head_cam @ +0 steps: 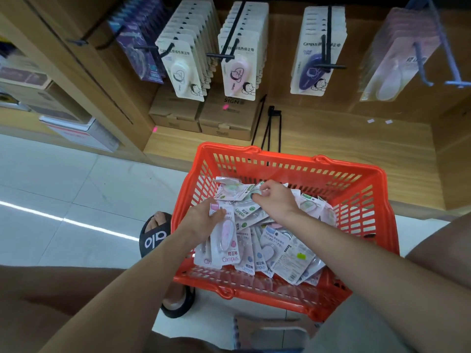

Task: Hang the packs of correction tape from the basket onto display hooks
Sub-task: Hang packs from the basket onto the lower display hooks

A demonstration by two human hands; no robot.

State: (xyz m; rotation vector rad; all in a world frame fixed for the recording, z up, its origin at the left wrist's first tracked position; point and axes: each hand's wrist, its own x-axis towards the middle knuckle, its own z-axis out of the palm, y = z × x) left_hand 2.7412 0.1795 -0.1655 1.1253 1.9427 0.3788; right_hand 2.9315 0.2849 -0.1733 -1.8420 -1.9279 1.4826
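Head view, basket: we see the red basket (pixel 285 164) on the floor in front of the shelf, between our knees, with a loose heap of correction tape packs (pixel 280 248) in it.
Head view, left hand: our left hand (pixel 204 220) is down in the basket, thumb and fingers closed on the top of a pink pack (pixel 225 242); more packs seem to be stacked behind it, but we cannot tell how many.
Head view, right hand: our right hand (pixel 275 200) reaches further into the heap, fingers curled and pinching the edge of a green-marked pack (pixel 251 196).
Head view, display: above hang five rows of packs on hooks; the pale-pink row (pixel 392 62) at far right, on a bluish hook (pixel 448 72), looks closest to what we hold, though it is too blurred to be sure. The white (pixel 183 70), pink (pixel 239 72) and purple (pixel 313 70) rows carry a different design.
Step in hand: we judge that we are sorting and gathering like packs, none of them hung yet.
Next move: we would need to square the gathered packs so their hang holes line up, lift them clear of the basket rim, and thread them onto the matching hook's tip.
Risk: a loose pinch may let a pack slide back into the heap.
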